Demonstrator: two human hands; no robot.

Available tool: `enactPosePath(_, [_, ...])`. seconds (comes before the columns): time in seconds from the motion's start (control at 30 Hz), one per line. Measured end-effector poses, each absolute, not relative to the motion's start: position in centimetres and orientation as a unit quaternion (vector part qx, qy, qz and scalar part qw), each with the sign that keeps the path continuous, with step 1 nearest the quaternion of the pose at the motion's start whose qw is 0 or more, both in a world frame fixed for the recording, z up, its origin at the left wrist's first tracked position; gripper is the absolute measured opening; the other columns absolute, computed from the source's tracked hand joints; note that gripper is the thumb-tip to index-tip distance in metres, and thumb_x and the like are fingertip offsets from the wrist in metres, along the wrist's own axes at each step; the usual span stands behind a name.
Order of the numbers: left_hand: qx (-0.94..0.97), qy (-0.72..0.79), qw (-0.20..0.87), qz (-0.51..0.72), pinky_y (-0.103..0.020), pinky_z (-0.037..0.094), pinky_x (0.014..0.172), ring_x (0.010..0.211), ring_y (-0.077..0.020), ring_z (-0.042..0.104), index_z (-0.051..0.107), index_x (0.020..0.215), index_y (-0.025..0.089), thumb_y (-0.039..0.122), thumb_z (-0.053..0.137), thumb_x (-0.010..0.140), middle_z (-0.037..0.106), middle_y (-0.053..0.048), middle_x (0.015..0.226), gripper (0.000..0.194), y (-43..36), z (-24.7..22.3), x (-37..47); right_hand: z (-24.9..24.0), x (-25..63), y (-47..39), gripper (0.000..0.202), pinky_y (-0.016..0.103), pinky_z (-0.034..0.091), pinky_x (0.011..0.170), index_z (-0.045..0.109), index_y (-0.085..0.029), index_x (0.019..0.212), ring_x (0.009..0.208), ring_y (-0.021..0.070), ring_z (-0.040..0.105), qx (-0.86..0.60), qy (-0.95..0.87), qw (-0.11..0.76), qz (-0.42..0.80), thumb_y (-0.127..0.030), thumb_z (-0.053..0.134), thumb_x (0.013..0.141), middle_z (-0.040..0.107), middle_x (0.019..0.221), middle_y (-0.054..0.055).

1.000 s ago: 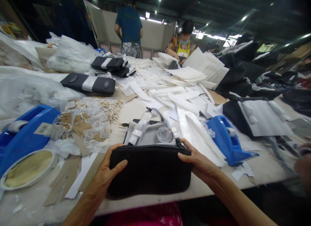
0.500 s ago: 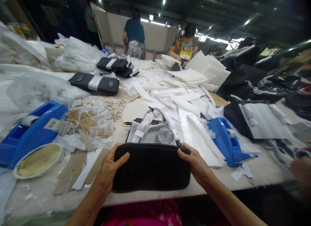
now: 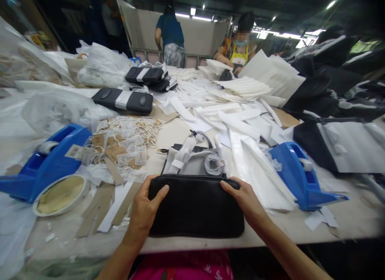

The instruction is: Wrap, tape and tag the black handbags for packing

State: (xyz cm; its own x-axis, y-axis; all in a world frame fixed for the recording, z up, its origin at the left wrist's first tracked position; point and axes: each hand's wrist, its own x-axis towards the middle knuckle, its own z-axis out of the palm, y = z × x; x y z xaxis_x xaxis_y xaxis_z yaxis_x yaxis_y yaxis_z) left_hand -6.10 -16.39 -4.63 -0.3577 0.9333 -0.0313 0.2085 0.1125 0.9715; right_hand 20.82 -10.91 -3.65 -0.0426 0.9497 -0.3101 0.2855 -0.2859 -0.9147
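A black bag (image 3: 197, 207) is held at the table's front edge, its smooth flat side facing me. My left hand (image 3: 150, 203) grips its left upper corner, thumb lying on the face. At the right upper corner my right hand (image 3: 245, 195) holds it the same way, fingers hidden behind. Beyond its top edge show handles wrapped in white foam (image 3: 183, 151), a coiled clear-wrapped strap (image 3: 213, 164) and grey material.
Blue tape dispensers stand left (image 3: 54, 159) and right (image 3: 296, 173). Tags with strings (image 3: 120, 145), a round bowl (image 3: 60, 195), cardboard strips (image 3: 98, 210), white foam sheets (image 3: 258, 167) and black cases (image 3: 123, 100) lie around. Two people (image 3: 171, 35) (image 3: 237, 51) stand behind the table.
The view has shifted, so most things appear moved, those at the right most. Both hands still hold the black bag. The hand at the right edge is out of view.
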Motion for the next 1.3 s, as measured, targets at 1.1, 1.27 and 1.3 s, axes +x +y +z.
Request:
enactPosePath(1.1, [0.621, 0.682, 0.123, 0.367, -0.039, 0.043, 0.089, 0.1, -0.0246, 0.054, 0.045, 0.1, 0.019, 0.03, 0.055, 0.082, 0.055, -0.008, 0.102, 0.024, -12.2, -1.9, -4.6, -4.5, 11.4, -10.5, 0.016, 0.03, 0.048, 0.076, 0.058, -0.019, 0.098, 0.087, 0.0197, 0.056, -0.375, -0.878, 0.276, 0.109, -0.017, 0.063, 0.083, 0.055, 0.098, 0.006])
enactPosePath(1.27, [0.62, 0.747, 0.048, 0.236, -0.039, 0.043, 0.083, 0.101, -0.0311, 0.056, 0.045, 0.096, 0.016, 0.026, 0.061, 0.076, 0.057, -0.015, 0.101, 0.028, -9.1, -1.5, -2.3, -4.6, 11.6, -10.4, 0.017, 0.03, 0.048, 0.075, 0.059, -0.018, 0.097, 0.087, 0.0205, 0.057, -0.377, -0.873, 0.283, 0.123, -0.017, 0.064, 0.081, 0.056, 0.097, 0.006])
enactPosePath(1.3, [0.612, 0.755, 0.049, 0.233, -0.038, 0.043, 0.081, 0.099, -0.0309, 0.058, 0.044, 0.097, 0.016, 0.023, 0.059, 0.075, 0.059, -0.015, 0.099, 0.027, -8.9, -1.5, -2.0, -4.5, 11.5, -10.4, 0.016, 0.03, 0.048, 0.075, 0.06, -0.018, 0.096, 0.087, 0.0205, 0.057, -0.377, -0.874, 0.281, 0.124, -0.017, 0.064, 0.08, 0.056, 0.097, 0.006])
